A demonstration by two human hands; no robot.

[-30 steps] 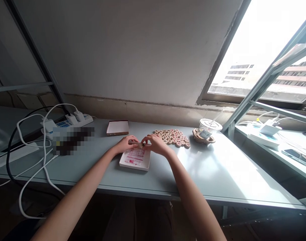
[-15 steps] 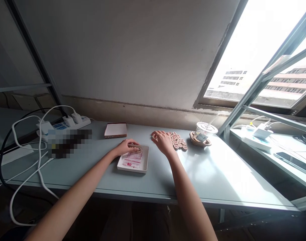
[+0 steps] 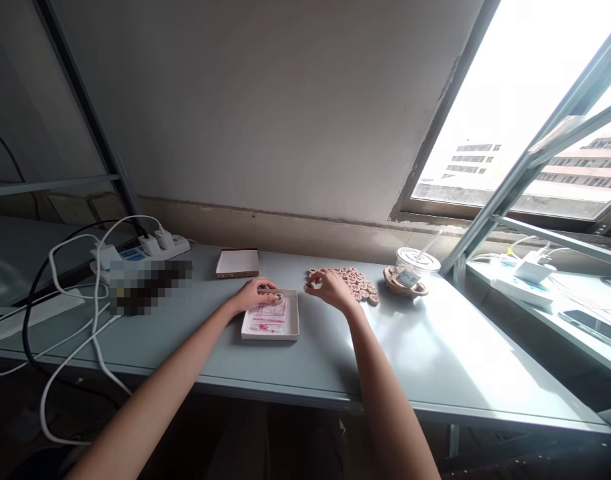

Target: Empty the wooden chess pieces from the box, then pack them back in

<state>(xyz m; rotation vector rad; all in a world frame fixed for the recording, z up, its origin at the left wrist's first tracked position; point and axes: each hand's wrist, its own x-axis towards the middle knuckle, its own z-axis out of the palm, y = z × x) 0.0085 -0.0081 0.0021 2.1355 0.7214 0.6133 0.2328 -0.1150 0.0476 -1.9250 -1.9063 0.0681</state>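
A shallow white box point(image 3: 294, 327) lies on the desk, with a clear plastic packet point(image 3: 268, 315) printed in pink inside it. At the box's back left edge is my left hand point(image 3: 253, 295), thumb and fingers closed about a round wooden xiangqi piece point(image 3: 279, 299) near the back wall. My right hand point(image 3: 333, 290) hovers just right of the box, pinching another xiangqi piece point(image 3: 310, 287) between thumb and fingertips. Behind and beside that hand, many loose xiangqi pieces point(image 3: 359, 283) lie face up in a cluster, partly hidden by it.
An open box lid point(image 3: 238, 261) sits at the back. To the right, a lidded plastic cup with straw point(image 3: 416, 261) stands in a brown cardboard holder point(image 3: 405, 285). Power strips point(image 3: 158, 250) and looping white cables point(image 3: 93, 347) crowd the left. A phone point(image 3: 593, 328) lies on the right-hand desk.
My right hand has drawn back from the cluster with a xiangqi piece pinched in it, uncovering more of the pieces. My left hand stays at the box. The view has shifted slightly.
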